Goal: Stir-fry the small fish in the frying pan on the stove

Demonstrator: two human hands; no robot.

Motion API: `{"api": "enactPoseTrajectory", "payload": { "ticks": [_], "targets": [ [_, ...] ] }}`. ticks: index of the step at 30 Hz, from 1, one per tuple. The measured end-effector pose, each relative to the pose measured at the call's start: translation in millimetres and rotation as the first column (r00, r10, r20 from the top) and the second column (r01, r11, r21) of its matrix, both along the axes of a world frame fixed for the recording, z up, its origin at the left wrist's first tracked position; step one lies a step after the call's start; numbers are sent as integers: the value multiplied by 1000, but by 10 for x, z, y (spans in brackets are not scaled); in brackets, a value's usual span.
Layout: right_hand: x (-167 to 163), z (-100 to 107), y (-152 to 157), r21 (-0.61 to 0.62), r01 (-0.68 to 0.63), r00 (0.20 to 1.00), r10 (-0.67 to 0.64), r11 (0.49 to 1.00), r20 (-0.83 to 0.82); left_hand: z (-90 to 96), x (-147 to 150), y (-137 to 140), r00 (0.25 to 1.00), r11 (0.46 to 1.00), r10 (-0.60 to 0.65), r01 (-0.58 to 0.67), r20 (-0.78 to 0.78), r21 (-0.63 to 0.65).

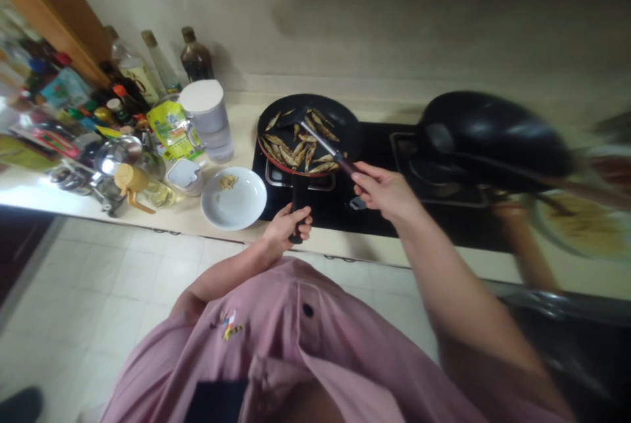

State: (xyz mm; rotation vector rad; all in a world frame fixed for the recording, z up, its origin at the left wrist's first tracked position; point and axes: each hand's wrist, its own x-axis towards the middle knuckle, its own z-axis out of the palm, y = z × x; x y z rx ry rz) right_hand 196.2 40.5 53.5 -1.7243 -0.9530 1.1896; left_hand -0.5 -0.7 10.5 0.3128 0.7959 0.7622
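My left hand [286, 227] is wrapped round the black handle of a frying pan [348, 122]. The pan sits on the left burner of the black stove. Browned small fish [296, 155] lie scattered inside it, most of them toward the near side. In my right hand [382, 190] is a spatula [323, 140] with a dark handle and a metal shaft. It slants down to the left, and its dark head lies among the fish near the pan's far side. Left of the pan handle is a white plate [249, 203] with a small heap of chopped pale bits.
On the right burner stands a large black wok [493, 127]. Another person's hand [510, 213] is below it, beside a blurred bowl of yellowish food [582, 226]. A water pitcher [207, 121], a yellow packet [172, 127] and several bottles [194, 55] crowd the left counter.
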Motion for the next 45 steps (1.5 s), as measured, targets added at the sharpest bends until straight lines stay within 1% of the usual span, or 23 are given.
{"api": "enactPoseTrajectory", "payload": {
  "ticks": [7, 12, 16, 19, 21, 24, 27, 30, 33, 36, 38, 40, 43, 45],
  "targets": [
    [-158, -54, 98, 10, -55, 998, 55, 998, -37, -15, -1, 9, 1000, 1000, -8, 8, 12, -7],
    [-90, -81, 98, 25, -68, 997, 69, 997, -29, -12, 1, 2, 1000, 1000, -8, 8, 2, 3],
    [-12, -39, 36, 20, -19, 999, 20, 1000, -31, -14, 1, -6, 1000, 1000, -1, 1, -2, 8],
    [-10, 28, -9, 18, 33, 999, -33, 999, 18, -19, 0, -6, 1000, 1000, -4, 4, 6, 4],
    [-30, 49, -15, 22, 41, 999, -41, 999, 24, -22, -1, -4, 1000, 1000, -7, 7, 4, 2],
    [-61, 22, 8, 35, 4, 1000, -4, 999, -7, -31, -1, -2, 1000, 1000, -8, 8, 7, 1],
    [-55, -17, 8, 18, -28, 1000, 28, 999, -7, -39, 2, -1, 1000, 1000, -1, 1, 16, 4],
    [4, 18, -88, -3, -9, 999, 9, 1000, 35, -30, 9, 0, 1000, 1000, 2, -2, 14, 4],
    [99, 109, -292, -8, -11, 999, 11, 1000, 43, -4, 17, 4, 1000, 1000, 1, -1, 3, -7],
    [186, 142, -517, -63, -38, 999, 39, 997, 21, 14, 20, 4, 1000, 1000, 0, 0, -8, -13],
    [219, 99, -616, -98, -44, 999, 46, 994, 20, 16, 17, -1, 1000, 1000, -6, 6, -10, -11],
    [235, 26, -657, -105, -35, 999, 37, 994, 22, 17, 12, -6, 1000, 1000, -11, 11, -10, -9],
    [258, -58, -655, -75, 25, 999, -21, 997, 48, 32, 4, -11, 1000, 1000, -13, 13, -13, 0],
    [287, -72, -654, -54, 71, 997, -69, 996, 43, 49, 3, -11, 1000, 1000, -12, 13, -19, 5]
  ]
}}
